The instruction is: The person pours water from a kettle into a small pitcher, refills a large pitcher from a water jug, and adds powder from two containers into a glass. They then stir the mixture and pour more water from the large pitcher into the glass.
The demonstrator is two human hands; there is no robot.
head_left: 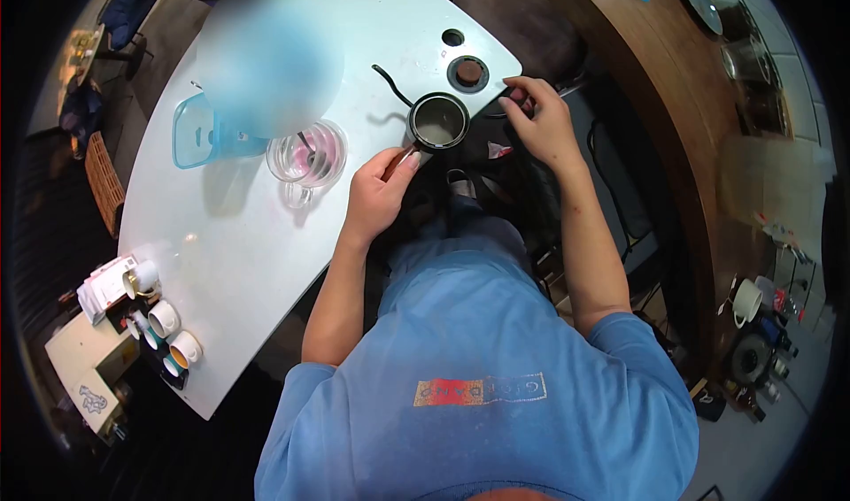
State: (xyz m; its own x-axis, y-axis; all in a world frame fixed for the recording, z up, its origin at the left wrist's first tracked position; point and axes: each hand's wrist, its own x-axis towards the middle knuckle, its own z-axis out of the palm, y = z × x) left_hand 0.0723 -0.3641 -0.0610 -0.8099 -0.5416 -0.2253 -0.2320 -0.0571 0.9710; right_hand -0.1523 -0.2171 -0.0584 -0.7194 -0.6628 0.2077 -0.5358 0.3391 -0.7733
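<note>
My left hand is closed round the brown handle of a dark gooseneck kettle. The kettle has no lid on, and its open top shows a greyish inside; its thin spout points up and left over the white table. Near the table's corner is my right hand, its fingers loosely bent and the thumb apart from the index finger. I see nothing held in it, though the undersides of the fingers are in shadow. Just left of that hand, a round black fitting with a brown centre sits in the tabletop.
A clear glass vessel with pinkish contents and a spoon stands left of the kettle, by a translucent blue container. Several mugs crowd the table's far-left end. A curved wooden counter runs along my right. A blurred patch hides part of the table.
</note>
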